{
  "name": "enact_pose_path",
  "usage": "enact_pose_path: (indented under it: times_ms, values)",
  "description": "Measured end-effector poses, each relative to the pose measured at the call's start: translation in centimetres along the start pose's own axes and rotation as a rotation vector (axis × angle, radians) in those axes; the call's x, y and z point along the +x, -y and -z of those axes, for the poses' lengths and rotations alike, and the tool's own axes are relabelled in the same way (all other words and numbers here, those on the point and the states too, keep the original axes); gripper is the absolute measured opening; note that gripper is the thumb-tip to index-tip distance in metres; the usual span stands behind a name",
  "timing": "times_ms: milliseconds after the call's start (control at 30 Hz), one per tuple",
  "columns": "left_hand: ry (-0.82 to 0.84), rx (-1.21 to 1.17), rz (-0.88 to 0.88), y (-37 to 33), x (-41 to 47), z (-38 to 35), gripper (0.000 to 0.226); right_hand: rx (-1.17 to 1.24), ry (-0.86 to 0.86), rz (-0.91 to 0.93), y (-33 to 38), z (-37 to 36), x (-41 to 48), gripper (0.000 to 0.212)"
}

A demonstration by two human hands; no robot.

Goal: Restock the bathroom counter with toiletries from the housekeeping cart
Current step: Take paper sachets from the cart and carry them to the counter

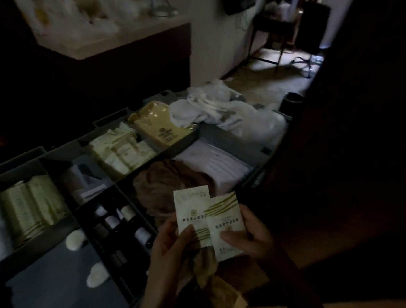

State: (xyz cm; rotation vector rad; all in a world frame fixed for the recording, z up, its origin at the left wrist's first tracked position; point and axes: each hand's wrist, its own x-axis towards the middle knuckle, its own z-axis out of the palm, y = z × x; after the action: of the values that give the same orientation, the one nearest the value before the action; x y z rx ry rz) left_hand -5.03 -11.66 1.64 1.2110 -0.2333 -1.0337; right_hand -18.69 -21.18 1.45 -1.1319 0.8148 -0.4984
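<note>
I stand over the housekeeping cart (228, 136), a grey tray split into compartments. My left hand (170, 248) pinches a white toiletry sachet with green stripes (191, 211) by its lower edge. My right hand (252, 237) holds a second, similar sachet (226, 227) that overlaps the first. A brown cloth (206, 268) hangs under my left hand. Both sachets are above the cart's near right corner. More cream sachets (120, 150) fill a middle compartment, and small dark bottles with white caps (122, 224) stand in another.
A yellow packet (159, 126) and crumpled white towels (213, 107) lie at the cart's far end, folded white linen (218, 163) and brown cloth (163, 182) nearer. A pale counter (90, 44) on dark cabinetry stands behind left. A dark wall or door (361, 137) fills the right.
</note>
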Motion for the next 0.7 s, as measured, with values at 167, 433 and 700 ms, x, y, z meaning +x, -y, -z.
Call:
enact_pose_path:
  times_ms: [167, 433, 700]
  values:
    - [0.191, 0.174, 0.069, 3.4, -5.6, -4.3, 0.026, -0.005, -0.173, 0.016, -1.6, 5.4, -8.4, 0.052]
    - [0.441, 0.408, 0.193, 13.7, -14.5, -10.6, 0.021, -0.126, -0.654, 0.209, -6.6, 13.6, -25.7, 0.027]
    - [0.813, 0.491, 0.344, 22.0, -26.8, -19.3, 0.024, -0.056, -1.120, 0.219, -11.0, 18.0, -44.3, 0.045]
